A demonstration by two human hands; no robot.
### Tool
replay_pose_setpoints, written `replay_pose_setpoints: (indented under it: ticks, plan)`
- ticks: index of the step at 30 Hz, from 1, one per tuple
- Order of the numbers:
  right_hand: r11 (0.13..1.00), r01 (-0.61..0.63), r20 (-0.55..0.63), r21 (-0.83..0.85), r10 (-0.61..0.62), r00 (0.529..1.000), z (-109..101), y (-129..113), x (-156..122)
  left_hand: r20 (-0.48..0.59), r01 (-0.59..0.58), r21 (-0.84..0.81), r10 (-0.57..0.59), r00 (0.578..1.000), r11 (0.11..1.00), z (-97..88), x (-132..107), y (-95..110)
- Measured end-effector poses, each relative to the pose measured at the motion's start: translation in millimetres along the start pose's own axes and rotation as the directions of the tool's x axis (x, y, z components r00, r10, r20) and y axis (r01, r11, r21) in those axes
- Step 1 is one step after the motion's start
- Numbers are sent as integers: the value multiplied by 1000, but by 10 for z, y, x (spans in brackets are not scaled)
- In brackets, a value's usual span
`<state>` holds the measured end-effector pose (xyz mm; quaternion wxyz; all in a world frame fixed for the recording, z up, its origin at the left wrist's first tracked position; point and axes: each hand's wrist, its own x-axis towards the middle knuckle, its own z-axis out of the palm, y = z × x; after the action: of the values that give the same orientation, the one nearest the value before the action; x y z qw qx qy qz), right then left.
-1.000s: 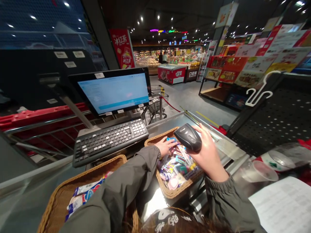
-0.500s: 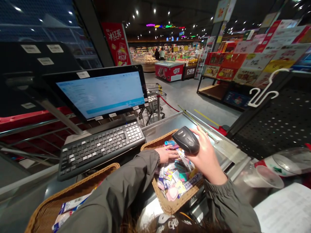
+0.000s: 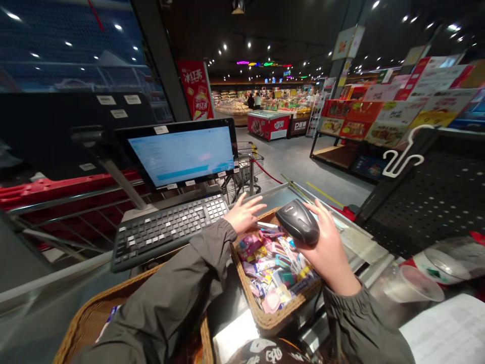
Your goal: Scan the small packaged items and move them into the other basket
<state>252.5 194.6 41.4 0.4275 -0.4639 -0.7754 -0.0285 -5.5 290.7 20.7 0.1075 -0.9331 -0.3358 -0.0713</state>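
My right hand (image 3: 330, 245) is wrapped around a black handheld barcode scanner (image 3: 298, 222), keeping it over the right side of a wicker basket (image 3: 271, 319). In that basket lies a heap of small colourful wrapped packets (image 3: 282, 262). My left hand (image 3: 243, 214) hovers at the basket's far left corner, close to the keyboard's right end. Its fingers are spread and I see nothing in them. The black keyboard (image 3: 170, 227) has white stickers on several keys. Partly covered by my left sleeve, a second wicker basket (image 3: 81, 323) stands at the lower left.
Behind the keyboard stands a monitor (image 3: 185, 151) with a lit blue screen. A white hook (image 3: 403, 156) hangs on the black perforated panel (image 3: 447, 187) at right. Clear plastic cups (image 3: 413, 283) and white paper (image 3: 450, 331) lie at the lower right.
My left hand has come up off the packets and moved left toward the keyboard, its fingers now spread. The scanner stays in my right hand. The camera view has shifted slightly.
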Motion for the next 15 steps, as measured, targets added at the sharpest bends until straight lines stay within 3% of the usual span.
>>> replay_pose_setpoints:
  ticks: [6,15]
  plan:
    - [998,61,-61,6,-61,996,-49,-264,24,-163,278,-25,-278,947,960,-672,-374,-43]
    - [988,148,14,45,-148,989,71,-665,63,-313,439,51,-403,860,897,-1123,-1019,-74]
